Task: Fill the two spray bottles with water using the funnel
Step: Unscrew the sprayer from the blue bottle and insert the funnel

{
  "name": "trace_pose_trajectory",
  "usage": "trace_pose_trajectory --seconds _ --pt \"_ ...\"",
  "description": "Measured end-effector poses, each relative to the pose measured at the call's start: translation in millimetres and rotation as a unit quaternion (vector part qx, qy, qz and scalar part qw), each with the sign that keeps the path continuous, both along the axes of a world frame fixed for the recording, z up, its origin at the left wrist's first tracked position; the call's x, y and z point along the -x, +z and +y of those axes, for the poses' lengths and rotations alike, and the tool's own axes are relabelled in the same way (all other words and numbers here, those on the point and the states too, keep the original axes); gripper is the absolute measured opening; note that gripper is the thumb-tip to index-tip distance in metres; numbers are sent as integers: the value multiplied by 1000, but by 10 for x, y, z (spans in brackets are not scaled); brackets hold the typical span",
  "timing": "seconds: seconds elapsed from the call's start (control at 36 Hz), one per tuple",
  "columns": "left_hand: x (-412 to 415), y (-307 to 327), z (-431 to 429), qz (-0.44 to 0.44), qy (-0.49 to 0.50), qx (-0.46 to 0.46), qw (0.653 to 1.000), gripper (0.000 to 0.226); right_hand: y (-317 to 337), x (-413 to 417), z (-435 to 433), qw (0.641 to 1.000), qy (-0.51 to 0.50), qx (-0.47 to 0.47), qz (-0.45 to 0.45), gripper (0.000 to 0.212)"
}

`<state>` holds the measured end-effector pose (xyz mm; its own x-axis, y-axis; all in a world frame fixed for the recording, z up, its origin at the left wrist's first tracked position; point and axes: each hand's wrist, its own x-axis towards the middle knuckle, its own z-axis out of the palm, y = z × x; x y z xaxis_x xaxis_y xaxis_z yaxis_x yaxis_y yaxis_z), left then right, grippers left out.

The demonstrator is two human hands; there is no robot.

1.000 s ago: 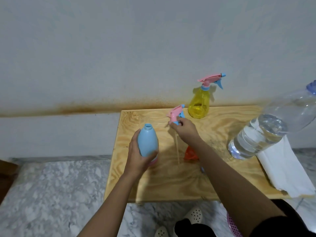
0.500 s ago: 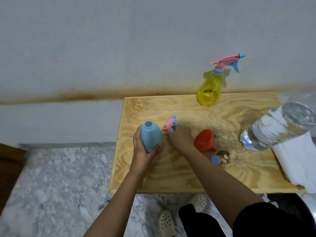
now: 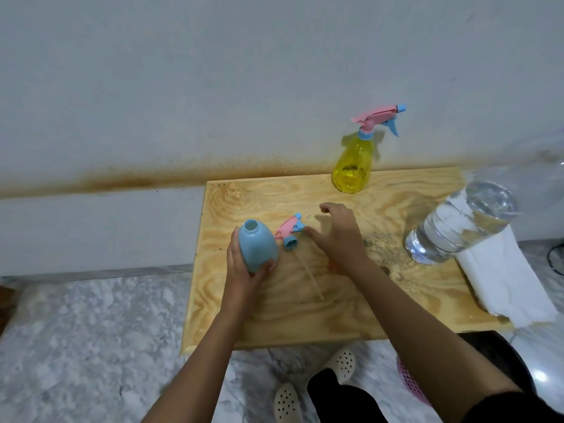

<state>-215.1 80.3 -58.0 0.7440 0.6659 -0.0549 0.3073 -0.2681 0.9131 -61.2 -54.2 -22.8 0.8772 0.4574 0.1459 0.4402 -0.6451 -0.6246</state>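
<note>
blue spray bottle: smooth, opaque, egg-shaped plastic, neck open, tilted, at the plywood board's 9 o'clock side. left hand is clamped round its lower body. the pink-and-blue trigger head lies at the bottle's 2 o'clock, its thin clear dip tube trailing toward 5 o'clock. right hand hovers just beside the head, fingers apart, holding nothing. orange funnel is mostly hidden under that wrist. yellow translucent spray bottle, head fitted, stands at 12 o'clock; a large clear ribbed water bottle at 3 o'clock.

risks, judged: the opaque body hides the fill level, so overflow is likely; the heavy water bottle may surge through the funnel; the tilted bottle may slip
</note>
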Motion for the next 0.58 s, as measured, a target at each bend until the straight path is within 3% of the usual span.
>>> trace_pose_trajectory --seconds 0.08,0.22,0.39,0.58 --pt "-8 0 -3 -6 -2 -8 1000 100 61 -70 -246 999 10 38 -17 86" --pt "-23 -18 -44 -14 4 -1 1000 99 35 -85 -524 984 30 142 107 117" --pt "-23 -17 -77 -18 5 4 1000 99 -99 -56 -584 974 17 139 179 119" --pt "-24 3 -109 -24 9 8 1000 98 -154 -65 -588 974 5 100 201 108"
